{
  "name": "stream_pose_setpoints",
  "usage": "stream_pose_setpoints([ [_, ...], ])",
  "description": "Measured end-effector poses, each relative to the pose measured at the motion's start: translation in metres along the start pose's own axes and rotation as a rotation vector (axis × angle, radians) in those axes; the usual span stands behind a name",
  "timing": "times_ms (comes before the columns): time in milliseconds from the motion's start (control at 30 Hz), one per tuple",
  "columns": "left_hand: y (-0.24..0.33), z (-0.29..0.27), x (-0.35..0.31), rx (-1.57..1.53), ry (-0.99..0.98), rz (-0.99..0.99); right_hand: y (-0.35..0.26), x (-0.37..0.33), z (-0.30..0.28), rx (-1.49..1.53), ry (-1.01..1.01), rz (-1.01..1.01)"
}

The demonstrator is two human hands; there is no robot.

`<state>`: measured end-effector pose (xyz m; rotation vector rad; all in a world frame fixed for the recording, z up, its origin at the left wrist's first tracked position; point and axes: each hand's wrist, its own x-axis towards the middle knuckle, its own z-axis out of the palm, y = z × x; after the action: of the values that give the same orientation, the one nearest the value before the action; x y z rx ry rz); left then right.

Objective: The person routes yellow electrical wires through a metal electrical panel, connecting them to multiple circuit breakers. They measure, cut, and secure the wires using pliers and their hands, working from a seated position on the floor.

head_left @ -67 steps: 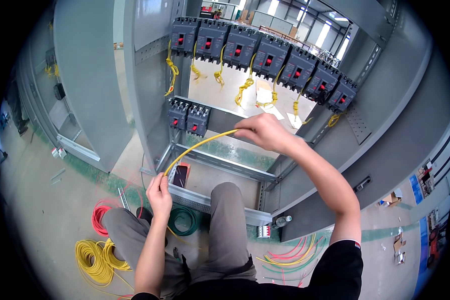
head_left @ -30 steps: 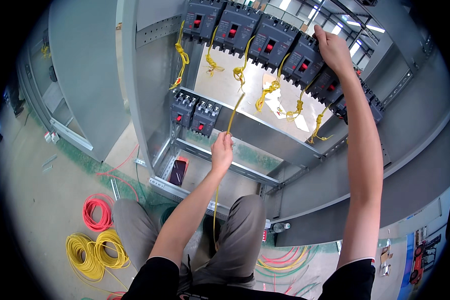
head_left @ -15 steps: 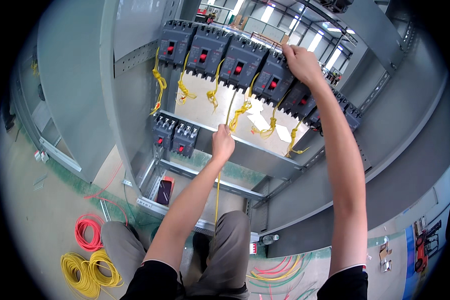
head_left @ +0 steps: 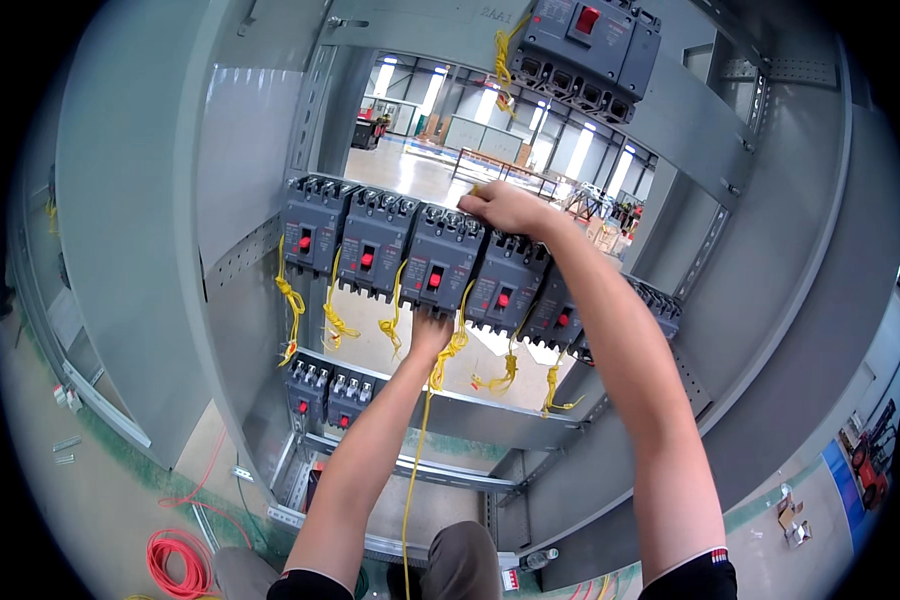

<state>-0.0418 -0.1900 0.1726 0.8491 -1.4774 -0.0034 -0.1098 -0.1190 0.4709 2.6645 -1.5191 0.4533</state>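
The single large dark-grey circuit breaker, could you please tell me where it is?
In the head view, the large dark-grey breaker sits at the top, right of centre, above the right hand, with knotted yellow wire hanging at its left.

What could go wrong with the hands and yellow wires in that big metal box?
The left hand goes up behind the dark breakers, its fingers hidden, so it might scrape something unseen. A knotted yellow bundle dangles beside that hand and could tangle. The long yellow wire hangs down near the person's knee, so it might snag there.
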Motion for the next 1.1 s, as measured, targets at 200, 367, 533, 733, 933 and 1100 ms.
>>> stream_pose_setpoints([
  [200, 0.021, -0.025, -0.008, 0.039, -0.136, -0.268, 0.004, 0.016, 0.001, 0.594, 0.290, 0.091],
  [367, 0.042, -0.049, -0.048, -0.674, 0.079, -0.534, -0.018, 0.022, -0.037, 0.626, 0.464, 0.019],
  [533, 0.029, -0.054, -0.065, -0.637, 0.047, -0.541, -0.033, 0.033, -0.053, 0.596, 0.539, -0.009],
  [733, 0.027, -0.058, -0.079, -0.612, 0.069, -0.587, -0.040, 0.037, -0.055, 0.619, 0.544, -0.029],
  [933, 0.033, -0.056, -0.083, -0.523, 0.017, -0.518, -0.029, 0.034, -0.048, 0.655, 0.673, -0.003],
  [1100, 0.023, -0.054, -0.086, -0.414, -0.088, -0.438, -0.019, 0.041, -0.053, 0.521, 0.756, -0.076],
])
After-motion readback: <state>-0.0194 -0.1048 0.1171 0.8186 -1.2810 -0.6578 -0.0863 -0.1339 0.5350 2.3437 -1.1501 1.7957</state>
